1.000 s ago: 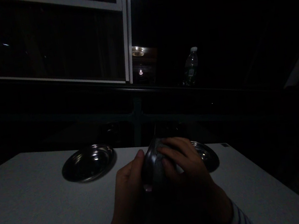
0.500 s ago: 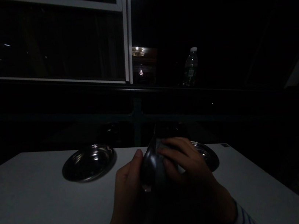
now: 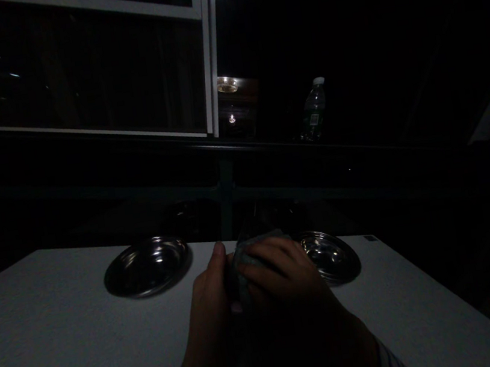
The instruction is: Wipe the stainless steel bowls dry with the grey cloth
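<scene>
Metal dishes, head view: 2, shallow and shiny; the left dish (image 3: pixel 142 277) rests near the table's far edge, the right dish (image 3: pixel 336 259) lies partly hidden behind the right hand.
Held piece: 1, dark and tilted (image 3: pixel 249 228), raised between the hands, with a dish on either side; mostly covered, its material and full outline too dim to tell.
Cloth: 1, grey (image 3: pixel 244 293), bunched under the right fingers against the held piece.
Left hand: 1 (image 3: pixel 209 301), seemingly gripping the held piece at its left side, thumb pointing up; the fingers beneath are lost in shadow.
Right hand: 1 (image 3: pixel 288 280), fingers curled over the cloth and pressing it down.
Handling note: judged to be rubbing; best done with even pressure from flat fingers, cloth kept between skin and surface, the left grip steady at the edge and the piece turned little by little so no part is missed.
Caution: a loose left grip could probably let the piece twist in this poor light.
Table: 1, pale (image 3: pixel 89 345).
Bottle: 1, clear, white-capped (image 3: pixel 314 114), beyond the table.
Window frame: 1, pale (image 3: pixel 210 61), behind.
</scene>
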{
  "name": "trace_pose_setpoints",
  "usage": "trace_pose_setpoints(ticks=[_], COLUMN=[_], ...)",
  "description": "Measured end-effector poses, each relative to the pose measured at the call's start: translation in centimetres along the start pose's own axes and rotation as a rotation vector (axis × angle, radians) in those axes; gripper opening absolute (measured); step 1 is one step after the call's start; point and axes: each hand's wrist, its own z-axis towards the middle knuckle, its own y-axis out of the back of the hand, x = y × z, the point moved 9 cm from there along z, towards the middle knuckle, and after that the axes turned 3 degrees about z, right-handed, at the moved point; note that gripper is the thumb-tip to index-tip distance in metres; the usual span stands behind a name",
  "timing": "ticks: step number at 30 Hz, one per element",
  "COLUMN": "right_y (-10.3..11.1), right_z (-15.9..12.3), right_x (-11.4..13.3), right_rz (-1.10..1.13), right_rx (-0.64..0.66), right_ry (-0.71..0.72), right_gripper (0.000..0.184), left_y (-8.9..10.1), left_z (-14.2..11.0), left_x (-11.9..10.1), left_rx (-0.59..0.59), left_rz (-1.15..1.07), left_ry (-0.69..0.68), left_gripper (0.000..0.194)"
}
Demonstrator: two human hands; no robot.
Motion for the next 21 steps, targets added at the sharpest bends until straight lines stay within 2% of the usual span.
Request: trace_pose_setpoints(ticks=[3, 7, 10, 12, 15, 17, 19, 21], right_y=[-0.4, 0.9, 1.7, 1.6, 0.6, 0.0, 0.0, 0.7], right_z=[-0.1, 0.1, 0.0, 0.0, 0.0, 0.0, 0.1, 0.0], right_x=[1.4, -0.9, -2.5, -2.0, 0.6, 1.8, 1.5, -0.4], right_rz=[-0.009, -0.045, -0.043, -0.036, -0.036, -0.032, -0.033, -0.026], right_rx=[-0.033, -0.090, -0.086, -0.092, -0.083, -0.071, -0.081, -0.108], right_ry=[0.090, -0.102, -0.220, -0.184, -0.022, 0.036, 0.006, -0.098], right_gripper=[0.019, 0.023, 0.026, 0.024, 0.019, 0.017, 0.018, 0.019], left_y=[0.2, -0.1, -0.8, -0.8, 0.0, 0.3, 0.5, 0.4], left_z=[0.3, 0.1, 0.0, 0.0, 0.2, 0.2, 0.1, 0.0], left_x=[0.0, 0.4, 0.3, 0.1, 0.0, -0.1, -0.1, -0.1], left_rx=[0.006, 0.008, 0.067, 0.077, 0.026, 0.001, -0.021, -0.031], left_rz=[-0.023, 0.025, 0.052, 0.058, 0.073, 0.084, 0.095, 0.096], left_ry=[0.002, 0.027, -0.001, -0.021, 0.001, 0.022, 0.024, 0.016], left_gripper=[0.048, 0.053, 0.057, 0.058, 0.055, 0.054, 0.050, 0.049])
